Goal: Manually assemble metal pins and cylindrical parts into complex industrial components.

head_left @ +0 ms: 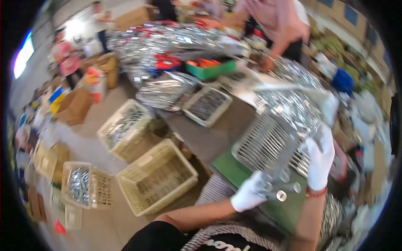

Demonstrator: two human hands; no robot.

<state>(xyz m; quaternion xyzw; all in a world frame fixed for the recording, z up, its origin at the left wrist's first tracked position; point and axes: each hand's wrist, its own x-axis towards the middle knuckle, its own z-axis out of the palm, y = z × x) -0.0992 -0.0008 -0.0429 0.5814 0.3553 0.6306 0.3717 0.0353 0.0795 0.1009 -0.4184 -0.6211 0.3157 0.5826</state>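
Observation:
Both my hands wear white gloves. My left hand [250, 191] is closed around several silvery metal tubes [281, 195] whose round ends point right; motion blurs their exact shape. To the right, my right hand [320, 157] is bent at the far right end of a grey tray, its fingers curled around something shiny that I cannot make out. The grey tray [238, 155] sits between and beyond my hands, with rows of narrow metal rods [268, 142] in it. Under it lies a green mat [228, 165]. A heap of shiny metal pieces [293, 104] is just past the tray.
A white tray of dark thin pieces [208, 105] and a green box with orange items [211, 72] stand farther along the table. Cream plastic crates [157, 178] are on the floor at left. Across the table works a person in pink [274, 19].

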